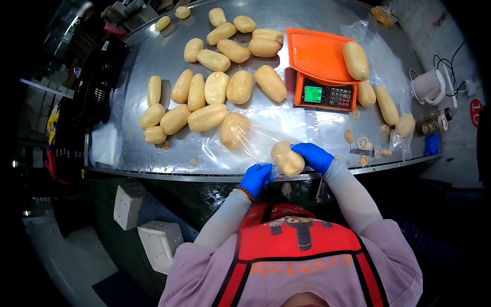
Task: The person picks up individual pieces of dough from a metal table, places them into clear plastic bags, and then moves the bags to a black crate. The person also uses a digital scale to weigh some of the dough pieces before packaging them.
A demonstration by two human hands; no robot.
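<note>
At the near edge of the metal table, my right hand (314,157) in a blue glove is wrapped round a peeled lotus root section (288,159). My left hand (257,178), also gloved in blue, is closed on the rim of a clear plastic bag (251,140). The film of that bag stretches away over another lotus root section (234,131), which appears to be inside it. Whether the root in my right hand is partly within the bag's mouth I cannot tell. Farther off lie several peeled lotus root sections (217,88), in loose rows.
An orange scale (319,56) with a lit display stands right of the rows, one root (356,60) on its pan. Near it lie cut slices (363,143), a knife (361,152) and a bagged root (405,126). White foam boxes (159,244) sit below the table's left side.
</note>
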